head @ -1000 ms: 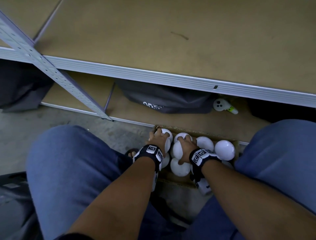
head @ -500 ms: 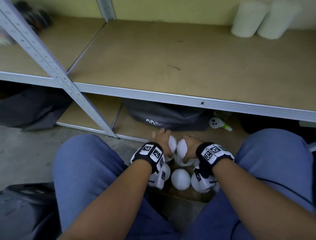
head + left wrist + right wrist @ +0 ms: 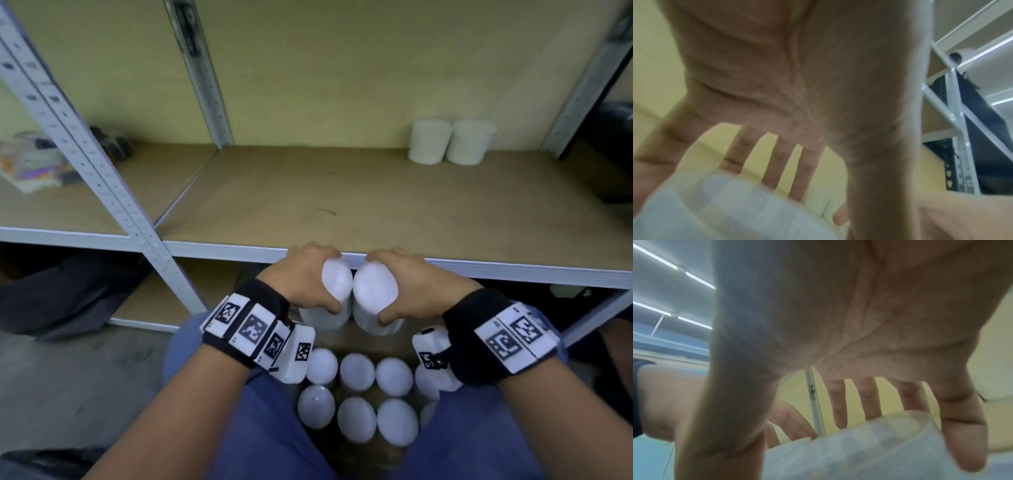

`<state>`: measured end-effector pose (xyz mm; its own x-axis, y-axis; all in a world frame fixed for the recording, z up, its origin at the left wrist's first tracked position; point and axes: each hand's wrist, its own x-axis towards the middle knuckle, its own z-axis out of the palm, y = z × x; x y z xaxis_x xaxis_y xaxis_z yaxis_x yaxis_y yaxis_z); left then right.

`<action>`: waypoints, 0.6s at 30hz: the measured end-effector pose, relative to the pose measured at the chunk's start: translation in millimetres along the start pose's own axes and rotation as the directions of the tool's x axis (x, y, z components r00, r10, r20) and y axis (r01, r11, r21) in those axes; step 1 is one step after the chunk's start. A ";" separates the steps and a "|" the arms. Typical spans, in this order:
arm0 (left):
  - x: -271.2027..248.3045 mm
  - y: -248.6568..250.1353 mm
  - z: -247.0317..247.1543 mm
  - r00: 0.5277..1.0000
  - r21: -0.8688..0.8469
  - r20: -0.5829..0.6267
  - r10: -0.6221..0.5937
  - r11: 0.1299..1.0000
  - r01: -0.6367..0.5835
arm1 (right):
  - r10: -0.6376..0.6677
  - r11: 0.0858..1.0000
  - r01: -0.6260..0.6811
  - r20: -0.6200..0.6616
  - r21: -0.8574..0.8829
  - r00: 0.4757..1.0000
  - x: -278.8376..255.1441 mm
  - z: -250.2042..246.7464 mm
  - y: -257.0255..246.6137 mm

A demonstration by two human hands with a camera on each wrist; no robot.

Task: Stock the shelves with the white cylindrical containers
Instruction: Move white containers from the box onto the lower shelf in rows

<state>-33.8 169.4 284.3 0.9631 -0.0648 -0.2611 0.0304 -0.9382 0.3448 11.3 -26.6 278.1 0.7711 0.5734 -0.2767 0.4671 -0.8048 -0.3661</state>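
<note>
Since 0.5 s ago your left hand (image 3: 301, 279) and right hand (image 3: 409, 281) rose, fingers clamped on one white container (image 3: 337, 281) each, touching, at shelf edge (image 3: 513, 270), 12 o'clock of box. Container bases hidden.

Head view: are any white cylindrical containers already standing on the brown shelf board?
Yes, two white cylindrical containers stand side by side at the back right of the brown shelf board.

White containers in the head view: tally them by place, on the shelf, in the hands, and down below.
Shelf containers: 2
Left held container, in left hand: 1
Right held container, in right hand: 1
Containers below: 8, two partly hidden
Total: 12
</note>
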 end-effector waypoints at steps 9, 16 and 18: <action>10.5 36.8 -57.3 0.963 -0.126 -0.258 0.073 0.986 -0.109 | -0.010 0.993 0.047 -0.318 0.109 0.948 -18.9 -70.5 9.9; 51.5 45.8 -56.9 0.950 -0.161 -0.311 0.032 0.983 -0.086 | 0.069 0.985 0.012 -0.449 0.174 0.891 16.3 -71.8 31.9; 62.1 45.2 -51.7 0.952 -0.184 -0.305 0.008 0.981 -0.067 | 0.101 0.981 -0.018 -0.434 0.192 0.895 26.3 -64.4 38.1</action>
<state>41.3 140.6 330.2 0.9990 0.0346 0.0291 0.0144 -0.8533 0.5212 77.2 -52.0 314.1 0.9254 0.3653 0.1007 0.3614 -0.7710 -0.5244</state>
